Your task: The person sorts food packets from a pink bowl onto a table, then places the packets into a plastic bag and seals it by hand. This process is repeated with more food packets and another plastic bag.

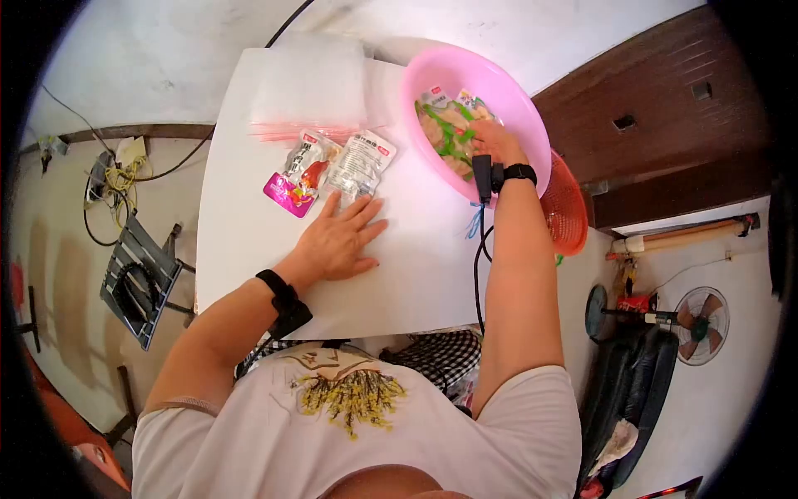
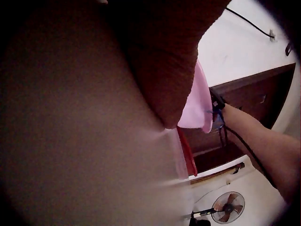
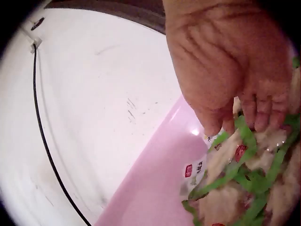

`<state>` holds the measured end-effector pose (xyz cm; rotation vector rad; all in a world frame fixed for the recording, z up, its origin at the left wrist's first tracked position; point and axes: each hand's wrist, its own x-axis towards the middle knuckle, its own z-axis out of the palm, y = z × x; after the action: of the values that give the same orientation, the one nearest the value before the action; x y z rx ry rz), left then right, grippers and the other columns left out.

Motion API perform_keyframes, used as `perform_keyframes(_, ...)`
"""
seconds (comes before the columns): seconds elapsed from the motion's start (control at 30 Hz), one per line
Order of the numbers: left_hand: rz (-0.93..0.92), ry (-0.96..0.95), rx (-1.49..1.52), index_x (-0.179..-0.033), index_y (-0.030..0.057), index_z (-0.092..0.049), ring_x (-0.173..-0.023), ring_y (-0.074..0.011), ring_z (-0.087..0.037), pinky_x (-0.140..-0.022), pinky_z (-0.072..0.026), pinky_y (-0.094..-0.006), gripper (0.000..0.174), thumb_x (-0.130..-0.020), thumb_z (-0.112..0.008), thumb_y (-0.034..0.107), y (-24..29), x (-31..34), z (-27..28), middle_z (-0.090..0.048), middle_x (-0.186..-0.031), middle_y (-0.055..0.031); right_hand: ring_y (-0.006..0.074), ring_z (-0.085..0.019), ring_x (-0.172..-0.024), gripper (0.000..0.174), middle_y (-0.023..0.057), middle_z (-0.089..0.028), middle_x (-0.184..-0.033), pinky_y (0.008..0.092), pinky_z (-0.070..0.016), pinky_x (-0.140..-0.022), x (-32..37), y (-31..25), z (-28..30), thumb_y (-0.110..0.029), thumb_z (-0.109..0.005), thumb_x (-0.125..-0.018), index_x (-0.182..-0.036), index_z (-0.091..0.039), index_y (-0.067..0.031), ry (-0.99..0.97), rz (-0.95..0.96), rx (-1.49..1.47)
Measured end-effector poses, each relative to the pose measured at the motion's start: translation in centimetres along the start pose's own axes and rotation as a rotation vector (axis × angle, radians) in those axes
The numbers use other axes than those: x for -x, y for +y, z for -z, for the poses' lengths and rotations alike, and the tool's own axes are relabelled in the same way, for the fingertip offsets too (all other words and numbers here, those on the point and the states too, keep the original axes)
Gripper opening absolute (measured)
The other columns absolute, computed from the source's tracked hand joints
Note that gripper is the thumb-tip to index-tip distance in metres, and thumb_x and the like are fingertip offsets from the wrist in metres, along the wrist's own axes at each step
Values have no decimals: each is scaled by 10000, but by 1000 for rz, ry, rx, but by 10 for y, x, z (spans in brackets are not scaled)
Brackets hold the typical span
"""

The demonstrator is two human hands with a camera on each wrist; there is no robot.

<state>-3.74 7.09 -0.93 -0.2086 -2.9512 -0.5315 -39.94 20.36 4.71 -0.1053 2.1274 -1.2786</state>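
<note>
My left hand (image 1: 337, 241) lies on the white table (image 1: 416, 274), fingers spread, fingertips at the lower edge of a silver packet (image 1: 362, 162) with printed text. Beside that lies another packet (image 1: 303, 175), silver with a magenta end and a red picture. My right hand (image 1: 496, 143) reaches into a pink basin (image 1: 525, 125). In the right wrist view its fingers (image 3: 263, 110) point down onto packets (image 3: 225, 197) showing pale pieces and green strips. Their fingertips are right at the packets, partly hidden among them.
A stack of clear plastic bags (image 1: 312, 87) with red edges lies at the table's back. An orange-red basket (image 1: 567, 204) stands beside the basin. A black cable (image 1: 480, 283) hangs from the right wrist. A folding stool (image 1: 141, 279) and a fan (image 1: 701, 326) stand off to the sides.
</note>
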Motion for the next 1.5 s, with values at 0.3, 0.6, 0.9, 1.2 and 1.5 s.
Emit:
perform_keyframes(0.3,6,-41,-49,-1367,138,-489,-1412,-256,-270,-1137,-162,-562,638,-840,-592,483,2,3,6,-346,-1502,-111,149,-566,-674,161,74,-604,-850,265,-499,-581,-33,7,-2,-68,-667,-818,-955,-601,-14,28,209,-304)
perform_keyframes(0.6,-7,39,-35,-1326,127,-517,-1394,-261,-305,-1124,-193,-564,620,-811,-640,448,2,3,-1,-369,-1486,-117,144,-599,-716,75,64,-619,-845,255,-506,-636,59,-11,-3,38,-630,-832,-883,-611,-13,66,574,-481)
perform_keyframes(0.9,-3,28,-73,-1332,119,-507,-1400,-261,-290,-1126,-196,-553,613,-827,-619,449,4,4,-2,-363,-1487,-119,82,-562,-707,114,9,-599,-785,219,-473,-642,195,24,-12,83,-601,-832,-872,-612,-23,10,699,-114)
perform_keyframes(1.2,22,-22,-108,-1380,73,-448,-1409,-247,-280,-1137,-179,-544,579,-885,-516,366,3,1,-5,-352,-1499,-109,91,-561,-678,115,7,-584,-808,216,-469,-635,190,85,-54,84,-564,-852,-914,-601,-7,-94,635,-35)
perform_keyframes(1.5,22,69,-64,-1354,34,-464,-1390,-249,-322,-1126,-209,-549,538,-858,-521,235,0,-1,-11,-393,-1473,-114,134,-624,-706,116,70,-681,-808,277,-507,-660,172,24,-18,-36,-652,-823,-932,-682,-10,248,822,337)
